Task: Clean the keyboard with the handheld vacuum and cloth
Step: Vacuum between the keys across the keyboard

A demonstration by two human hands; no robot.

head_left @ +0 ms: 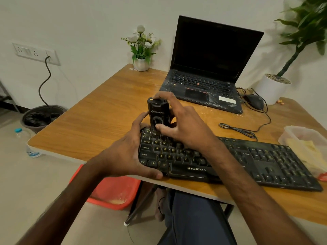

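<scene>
Vacuuming the top-left keys, you grip the handheld vacuum (159, 112) upright in your right hand (182, 128), left hand (127, 154) clamping the keyboard (247, 161); next you'll probably want a slow sweep along the rows.

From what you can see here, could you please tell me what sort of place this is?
Probably a desk in a home or small office: an open laptop, a wired mouse and a keyboard sit on a wooden table, near a potted plant.

Laptop (208, 71) w/ mouse (254, 101), flower pot (141, 63)
</scene>
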